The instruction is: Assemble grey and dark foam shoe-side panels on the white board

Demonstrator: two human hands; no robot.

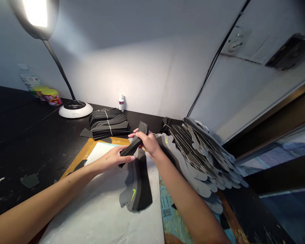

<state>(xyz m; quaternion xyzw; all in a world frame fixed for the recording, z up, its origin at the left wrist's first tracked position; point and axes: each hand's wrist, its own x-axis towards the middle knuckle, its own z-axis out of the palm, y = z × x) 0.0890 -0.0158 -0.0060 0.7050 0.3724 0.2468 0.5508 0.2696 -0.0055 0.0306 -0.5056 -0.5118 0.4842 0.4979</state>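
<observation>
Between my two hands is a thick stack of dark grey shoe-upper pieces (132, 145), tilted above the work surface. The fingers of my left hand (119, 156) wrap its lower left end. Near the upper right end, my right hand (146, 140) grips it with the thumb on top. Below the stack lies a grey and black shoe upper panel (139, 184) with a yellow-green swoosh, on a white sheet (96, 203). Its upper end is partly hidden by the held stack and my hands.
A tied bundle of dark pieces (109, 123) lies at the back, with a small white bottle (121, 102) behind it. Many overlapping shoe panels (193, 152) are piled on the right. A desk lamp (75, 109), yellow-lidded tubs (52, 97) and a clear bottle (29, 79) stand back left.
</observation>
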